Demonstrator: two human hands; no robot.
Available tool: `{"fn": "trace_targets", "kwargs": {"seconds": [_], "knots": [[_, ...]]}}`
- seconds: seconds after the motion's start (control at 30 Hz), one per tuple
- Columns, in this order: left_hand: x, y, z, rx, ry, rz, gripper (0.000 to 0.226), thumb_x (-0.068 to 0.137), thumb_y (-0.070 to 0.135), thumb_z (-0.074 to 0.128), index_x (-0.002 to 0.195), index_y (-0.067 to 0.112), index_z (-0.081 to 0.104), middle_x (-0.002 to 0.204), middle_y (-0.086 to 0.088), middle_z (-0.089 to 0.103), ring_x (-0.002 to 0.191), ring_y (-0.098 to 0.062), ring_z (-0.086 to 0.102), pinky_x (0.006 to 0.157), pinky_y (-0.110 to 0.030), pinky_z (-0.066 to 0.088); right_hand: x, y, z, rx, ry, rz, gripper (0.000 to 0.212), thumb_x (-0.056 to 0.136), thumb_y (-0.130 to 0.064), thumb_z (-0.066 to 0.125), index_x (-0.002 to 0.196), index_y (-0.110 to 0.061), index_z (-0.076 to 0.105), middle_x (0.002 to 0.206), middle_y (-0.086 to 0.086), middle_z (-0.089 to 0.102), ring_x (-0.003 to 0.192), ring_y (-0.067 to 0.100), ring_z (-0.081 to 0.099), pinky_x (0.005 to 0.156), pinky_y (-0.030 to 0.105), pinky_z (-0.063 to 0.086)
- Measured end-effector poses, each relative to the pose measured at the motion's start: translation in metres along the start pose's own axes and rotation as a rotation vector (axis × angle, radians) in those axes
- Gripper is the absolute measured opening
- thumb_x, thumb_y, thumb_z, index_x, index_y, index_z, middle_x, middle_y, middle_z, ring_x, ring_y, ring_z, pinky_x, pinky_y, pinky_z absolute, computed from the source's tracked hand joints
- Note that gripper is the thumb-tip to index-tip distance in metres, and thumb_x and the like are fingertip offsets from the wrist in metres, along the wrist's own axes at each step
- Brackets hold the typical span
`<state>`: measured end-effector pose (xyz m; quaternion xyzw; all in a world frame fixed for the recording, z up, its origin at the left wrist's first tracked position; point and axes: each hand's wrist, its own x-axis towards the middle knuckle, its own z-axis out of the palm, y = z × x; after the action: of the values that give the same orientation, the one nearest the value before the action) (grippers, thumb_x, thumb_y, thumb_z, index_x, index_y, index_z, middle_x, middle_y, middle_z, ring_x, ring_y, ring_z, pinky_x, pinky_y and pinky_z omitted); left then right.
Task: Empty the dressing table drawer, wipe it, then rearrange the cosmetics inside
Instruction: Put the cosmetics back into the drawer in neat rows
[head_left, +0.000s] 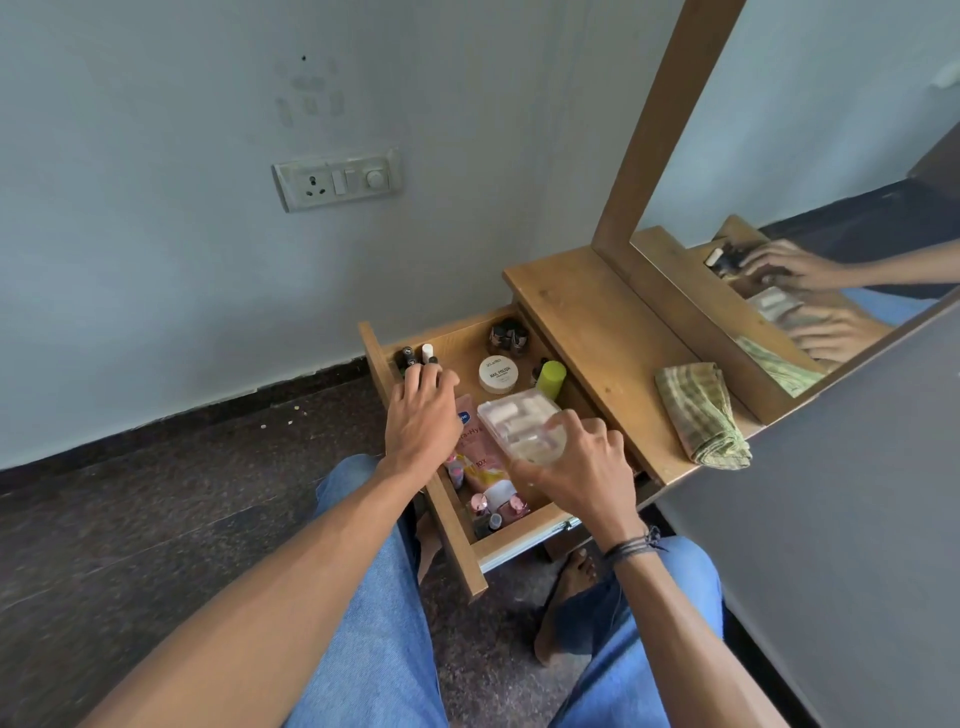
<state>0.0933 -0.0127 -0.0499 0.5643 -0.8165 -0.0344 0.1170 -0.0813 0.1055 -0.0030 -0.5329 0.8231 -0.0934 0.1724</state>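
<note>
The wooden drawer (457, 525) is pulled out and holds cosmetics. My right hand (582, 473) grips a clear plastic box (514, 418) of pale items, held just above the drawer's middle. My left hand (423, 415) reaches to the far left corner, its fingertips on several small dark bottles and a white-capped one (427, 353). A white nail-polish-remover jar (498, 374), a lime-green bottle (551, 378), a cluster of small dark bottles (508, 335) and a pink sachet (475, 447) lie inside. Small pink-capped bottles (498, 506) sit at the near end.
A folded green checked cloth (698, 413) lies on the dressing table top (587, 322). The mirror (810, 171) stands at the right in a wooden frame. A wall socket (337, 179) is on the wall. My knees and bare feet are below the drawer.
</note>
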Motion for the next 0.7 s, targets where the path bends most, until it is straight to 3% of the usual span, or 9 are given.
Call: {"fn": "trace_targets", "kwargs": {"seconds": [0.5,0.7], "knots": [[0.002,-0.003,0.004,0.003,0.025,0.006,0.041,0.081,0.019,0.072,0.12,0.018,0.06,0.121,-0.003,0.059,0.116,-0.023,0.048,0.094,-0.037,0.046,0.011,0.023,0.033,-0.151,-0.002,0.065,0.084,0.067,-0.072,0.07,0.134,-0.027,0.045,0.127,0.012,0.059,0.115,0.034,0.056,0.087,0.041,0.051],[0.002,-0.002,0.004,-0.009,0.028,0.009,0.04,0.083,0.02,0.07,0.122,0.017,0.06,0.124,-0.004,0.058,0.119,-0.024,0.047,0.096,-0.038,0.045,0.019,0.022,0.037,-0.256,-0.023,0.056,0.081,0.077,-0.068,0.071,0.136,-0.021,0.04,0.124,0.013,0.059,0.111,0.034,0.061,0.089,0.042,0.049]]}}
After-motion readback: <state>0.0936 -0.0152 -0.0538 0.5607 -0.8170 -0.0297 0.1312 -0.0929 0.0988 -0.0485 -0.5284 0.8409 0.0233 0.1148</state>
